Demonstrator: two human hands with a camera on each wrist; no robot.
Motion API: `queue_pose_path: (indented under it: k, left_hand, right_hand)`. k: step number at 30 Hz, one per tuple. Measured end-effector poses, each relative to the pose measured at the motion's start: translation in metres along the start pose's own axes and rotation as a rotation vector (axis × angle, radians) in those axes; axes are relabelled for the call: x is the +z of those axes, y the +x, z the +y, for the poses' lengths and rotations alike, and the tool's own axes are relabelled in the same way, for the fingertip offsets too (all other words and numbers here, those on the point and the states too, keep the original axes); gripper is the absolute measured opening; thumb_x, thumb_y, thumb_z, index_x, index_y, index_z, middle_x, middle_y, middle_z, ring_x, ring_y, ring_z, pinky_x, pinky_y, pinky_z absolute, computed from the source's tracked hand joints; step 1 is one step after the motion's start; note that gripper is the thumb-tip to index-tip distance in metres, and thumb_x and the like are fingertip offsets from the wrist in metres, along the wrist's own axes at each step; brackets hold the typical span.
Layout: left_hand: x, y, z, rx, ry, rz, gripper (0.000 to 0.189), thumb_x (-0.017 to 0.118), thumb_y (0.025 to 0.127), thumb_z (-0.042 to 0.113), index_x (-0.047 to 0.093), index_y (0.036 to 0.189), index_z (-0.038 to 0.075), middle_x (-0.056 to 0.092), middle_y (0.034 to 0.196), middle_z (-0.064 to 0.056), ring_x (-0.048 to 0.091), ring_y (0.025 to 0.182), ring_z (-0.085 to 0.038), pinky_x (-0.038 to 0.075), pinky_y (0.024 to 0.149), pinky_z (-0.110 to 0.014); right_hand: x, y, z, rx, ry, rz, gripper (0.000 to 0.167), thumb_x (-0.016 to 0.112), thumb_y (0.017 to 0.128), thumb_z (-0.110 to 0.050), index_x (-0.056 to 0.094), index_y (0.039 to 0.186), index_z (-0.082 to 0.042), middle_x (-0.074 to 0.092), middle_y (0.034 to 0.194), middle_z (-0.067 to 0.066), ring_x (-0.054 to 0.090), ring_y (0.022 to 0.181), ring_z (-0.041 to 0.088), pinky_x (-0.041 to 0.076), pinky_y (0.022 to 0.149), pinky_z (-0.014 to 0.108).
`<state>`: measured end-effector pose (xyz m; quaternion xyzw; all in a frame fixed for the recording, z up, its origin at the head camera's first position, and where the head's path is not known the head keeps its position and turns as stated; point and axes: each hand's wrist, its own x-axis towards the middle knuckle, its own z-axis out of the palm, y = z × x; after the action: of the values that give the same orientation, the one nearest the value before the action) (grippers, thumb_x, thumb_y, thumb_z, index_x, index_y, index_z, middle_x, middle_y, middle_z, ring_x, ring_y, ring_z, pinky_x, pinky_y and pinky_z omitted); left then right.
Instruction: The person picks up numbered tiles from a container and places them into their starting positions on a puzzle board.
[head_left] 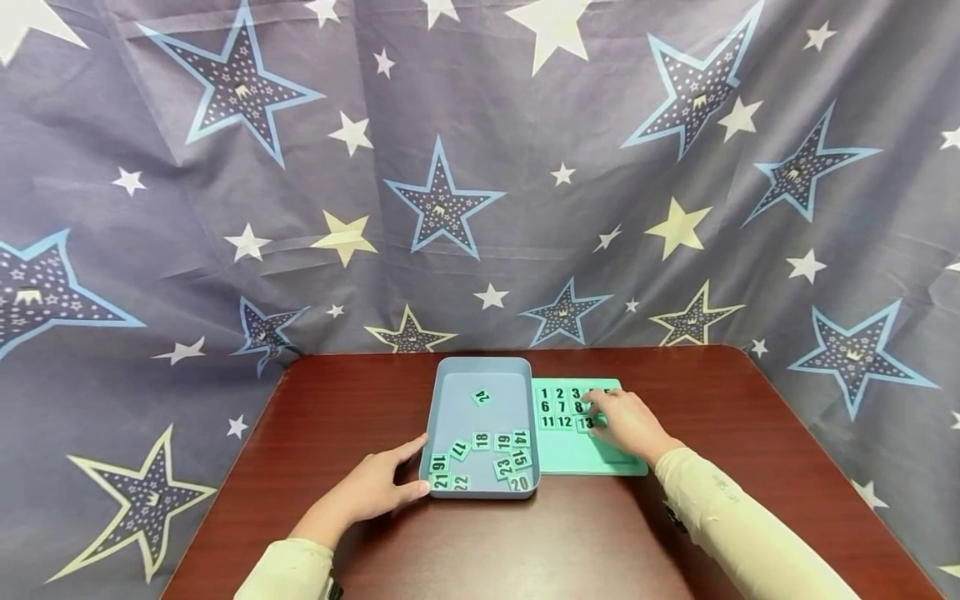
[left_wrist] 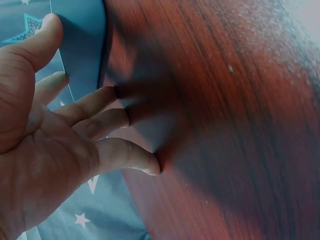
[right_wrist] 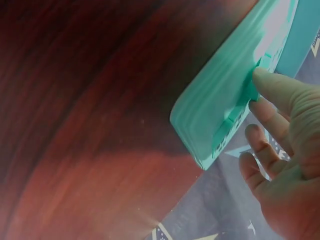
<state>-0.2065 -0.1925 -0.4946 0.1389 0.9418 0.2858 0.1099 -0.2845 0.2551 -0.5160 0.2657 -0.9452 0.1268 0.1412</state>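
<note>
My right hand [head_left: 626, 421] is over a green number board [head_left: 573, 457], thumb and index finger pinching the green tile marked 13 [head_left: 585, 423]. In the right wrist view that tile [right_wrist: 251, 89] tilts up between the fingertips. Rows of tiles from 1 to 12 lie on the board's upper half, some hidden behind the hand. Beside the board stands a blue-grey tray [head_left: 483, 364]. My left hand [head_left: 375, 486] touches its left side and front corner with thumb and index finger spread. The left wrist view shows the thumb against the tray's wall [left_wrist: 82, 45], the other fingers loosely extended.
Inside the tray several loose number tiles lie turned various ways, mostly towards the front, with tile 24 [head_left: 481, 397] alone near the back. Tray and board rest side by side on a reddish-brown wooden table [head_left: 360, 392]. A star-patterned cloth [head_left: 450, 275] hangs behind it.
</note>
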Motion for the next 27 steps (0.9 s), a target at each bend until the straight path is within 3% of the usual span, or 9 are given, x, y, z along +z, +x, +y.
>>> queue_pose_path:
  k: [8, 13, 18, 27]
  left_hand:
    - [0.000, 0.001, 0.001, -0.009, 0.001, 0.001, 0.081, 0.084, 0.093, 0.041, 0.048, 0.163, 0.022, 0.061, 0.155, -0.015, 0.065, 0.124, -0.025, 0.050, 0.113, -0.056]
    - [0.000, 0.001, 0.000, -0.013, 0.002, 0.004, 0.081, 0.084, 0.093, 0.041, 0.048, 0.163, 0.023, 0.061, 0.155, -0.015, 0.064, 0.126, -0.024, 0.049, 0.114, -0.056]
    - [0.000, 0.002, 0.000, -0.015, 0.003, 0.005, 0.081, 0.084, 0.093, 0.042, 0.048, 0.163, 0.024, 0.063, 0.153, -0.015, 0.066, 0.107, -0.021, 0.050, 0.112, -0.054]
    - [0.001, 0.002, -0.001, -0.020, -0.004, 0.004, 0.081, 0.084, 0.093, 0.042, 0.047, 0.164, 0.025, 0.063, 0.152, -0.015, 0.066, 0.105, -0.020, 0.050, 0.112, -0.055]
  right_hand:
    - [0.009, 0.001, -0.002, -0.005, -0.029, 0.055, 0.042, 0.096, 0.075, -0.010, 0.077, 0.113, -0.009, 0.081, 0.092, 0.002, 0.073, 0.092, 0.034, 0.056, 0.088, 0.053]
    - [0.009, 0.002, -0.004, 0.070, -0.055, 0.027, 0.042, 0.096, 0.078, -0.019, 0.077, 0.115, -0.011, 0.080, 0.093, 0.000, 0.072, 0.092, 0.030, 0.055, 0.089, 0.054]
    - [0.008, 0.003, -0.004, 0.136, -0.060, 0.004, 0.043, 0.094, 0.080, -0.024, 0.076, 0.117, -0.010, 0.075, 0.083, -0.004, 0.070, 0.085, 0.027, 0.054, 0.086, 0.053]
    - [0.013, -0.001, -0.008, 0.126, -0.032, 0.032, 0.041, 0.093, 0.081, -0.022, 0.076, 0.116, -0.008, 0.079, 0.083, -0.002, 0.070, 0.083, 0.031, 0.054, 0.085, 0.053]
